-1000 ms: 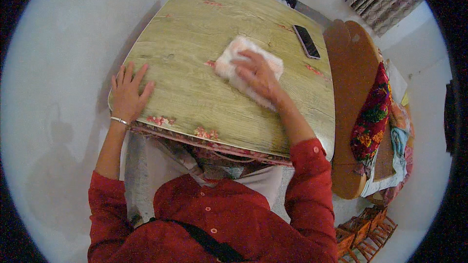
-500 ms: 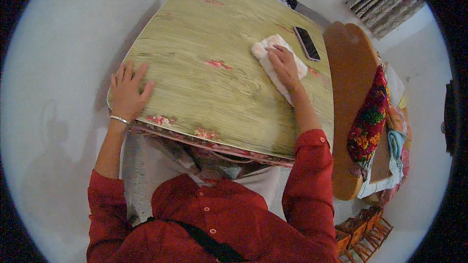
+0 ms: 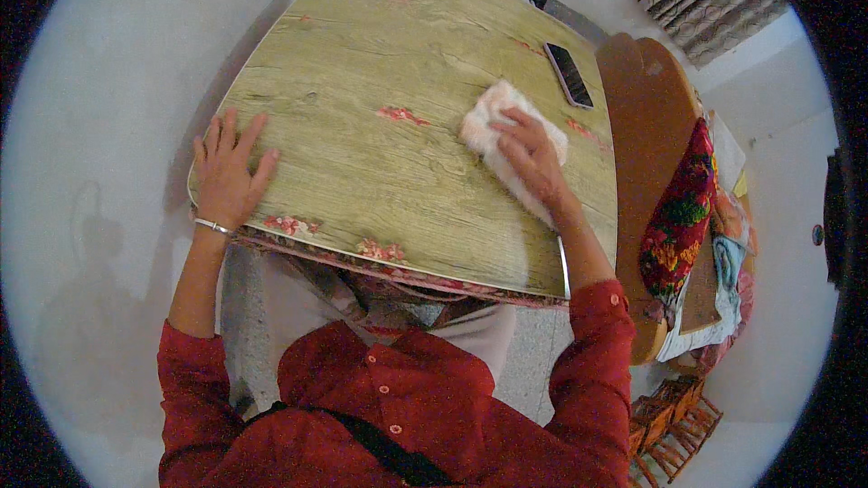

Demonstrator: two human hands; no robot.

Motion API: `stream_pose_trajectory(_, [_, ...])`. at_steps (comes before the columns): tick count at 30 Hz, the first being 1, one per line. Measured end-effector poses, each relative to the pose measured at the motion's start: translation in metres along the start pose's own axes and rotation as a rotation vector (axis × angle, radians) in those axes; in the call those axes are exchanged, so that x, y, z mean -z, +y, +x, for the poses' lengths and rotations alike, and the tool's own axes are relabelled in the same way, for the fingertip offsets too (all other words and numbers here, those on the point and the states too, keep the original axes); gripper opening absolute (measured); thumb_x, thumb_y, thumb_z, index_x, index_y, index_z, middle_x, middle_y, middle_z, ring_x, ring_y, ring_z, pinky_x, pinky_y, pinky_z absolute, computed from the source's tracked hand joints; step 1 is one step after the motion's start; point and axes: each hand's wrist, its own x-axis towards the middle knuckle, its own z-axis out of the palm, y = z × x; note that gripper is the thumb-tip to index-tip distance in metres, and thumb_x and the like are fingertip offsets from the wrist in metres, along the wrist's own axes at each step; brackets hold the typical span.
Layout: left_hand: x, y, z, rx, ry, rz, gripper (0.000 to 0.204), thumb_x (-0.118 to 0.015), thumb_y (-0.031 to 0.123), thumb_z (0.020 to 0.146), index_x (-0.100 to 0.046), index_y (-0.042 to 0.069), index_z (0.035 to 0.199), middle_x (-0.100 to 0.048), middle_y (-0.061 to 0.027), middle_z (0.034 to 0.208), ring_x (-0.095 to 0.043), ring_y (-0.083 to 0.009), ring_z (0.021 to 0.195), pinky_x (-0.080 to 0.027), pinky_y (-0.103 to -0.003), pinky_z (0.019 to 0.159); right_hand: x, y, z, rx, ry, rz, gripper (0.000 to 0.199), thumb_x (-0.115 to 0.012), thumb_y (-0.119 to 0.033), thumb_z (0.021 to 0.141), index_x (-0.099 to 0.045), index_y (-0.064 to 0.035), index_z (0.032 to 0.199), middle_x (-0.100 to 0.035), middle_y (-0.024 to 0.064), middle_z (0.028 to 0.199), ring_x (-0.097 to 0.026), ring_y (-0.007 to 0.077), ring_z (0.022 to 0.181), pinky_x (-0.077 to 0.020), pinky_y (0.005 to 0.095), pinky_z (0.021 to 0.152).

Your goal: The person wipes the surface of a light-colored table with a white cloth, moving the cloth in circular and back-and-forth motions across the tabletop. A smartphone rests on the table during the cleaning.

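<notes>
- Right hand (image 3: 535, 161) first: fingers slightly apart, laid over a fluffy pale cloth (image 3: 493, 122). Honestly can't tell if they're pinching it or just pressing.
- Edges: the table's (image 3: 362, 54) right edge is fairly near, off to that hand's right, and the near edge passes under its forearm. Most of the sliding room is to its left, a broad stretch of greenish wood-look top reaching the other hand.
- Left hand (image 3: 231, 179) is spread wide, palm down, just beside the left edge, with a bracelet (image 3: 214, 227) on the wrist.
- Cloth lies on the table right under the right hand, poking out past the fingertips and trailing back toward the wrist.
- Phone (image 3: 569, 75): ahead and right of that hand, apart from the cloth.
- Farther right, past the edge: brown furniture (image 3: 633, 126) holding a red flowery cushion (image 3: 678, 208) plus piled fabrics (image 3: 728, 262).
</notes>
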Motion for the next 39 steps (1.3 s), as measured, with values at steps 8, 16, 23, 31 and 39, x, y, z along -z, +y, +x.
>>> stream_pose_trajectory(8, [-0.004,-0.005,0.003,0.007,0.005,-0.053,0.054,-0.054,0.042,0.088,-0.046,0.022,0.137,-0.033,-0.0201,0.145,-0.026,-0.0396,0.136,-0.016,-0.057,0.110,-0.058,-0.009,0.092,-0.042,0.090,0.057,0.038,-0.060,-0.038,0.086,-0.067,-0.0110,0.111,-0.054,0.0133,0.129,-0.045,0.0336,0.120,-0.0345,0.0411,0.103])
stream_pose_trajectory(16, [-0.001,-0.006,-0.003,0.002,-0.005,-0.038,0.055,-0.055,0.043,0.088,-0.045,0.022,0.137,-0.033,-0.0198,0.146,-0.026,-0.0395,0.136,-0.015,-0.056,0.111,-0.037,-0.101,-0.016,0.335,-0.342,0.015,0.038,-0.060,-0.031,0.084,-0.065,-0.0140,0.117,-0.048,0.0115,0.136,-0.035,0.0324,0.133,-0.0214,0.0476,0.111])
stream_pose_trajectory(23, [-0.002,-0.002,0.001,-0.011,0.013,-0.031,0.054,-0.055,0.042,0.088,-0.045,0.023,0.137,-0.033,-0.0203,0.145,-0.026,-0.0400,0.136,-0.016,-0.057,0.110,0.012,-0.001,-0.028,-0.082,0.068,-0.039,0.035,-0.060,-0.029,0.086,-0.066,-0.0121,0.116,-0.051,0.0132,0.133,-0.041,0.0327,0.125,-0.0293,0.0429,0.108])
stream_pose_trajectory(31, [-0.008,-0.009,0.004,-0.041,0.019,-0.017,0.053,-0.052,0.043,0.089,-0.045,0.022,0.137,-0.034,-0.0196,0.145,-0.029,-0.0412,0.134,-0.017,-0.057,0.110,-0.038,-0.031,0.012,0.062,0.018,-0.044,0.036,-0.060,-0.035,0.086,-0.066,-0.0143,0.115,-0.051,0.0142,0.131,-0.044,0.0344,0.122,-0.0314,0.0442,0.105])
stream_pose_trajectory(39, [-0.009,-0.010,0.000,-0.032,-0.015,-0.002,0.054,-0.052,0.042,0.089,-0.044,0.021,0.138,-0.034,-0.0186,0.146,-0.027,-0.0397,0.135,-0.017,-0.055,0.110,0.030,-0.054,-0.114,-0.001,-0.070,-0.092,0.035,-0.061,-0.028,0.085,-0.065,-0.0152,0.117,-0.049,0.0115,0.135,-0.038,0.0339,0.131,-0.0250,0.0478,0.110])
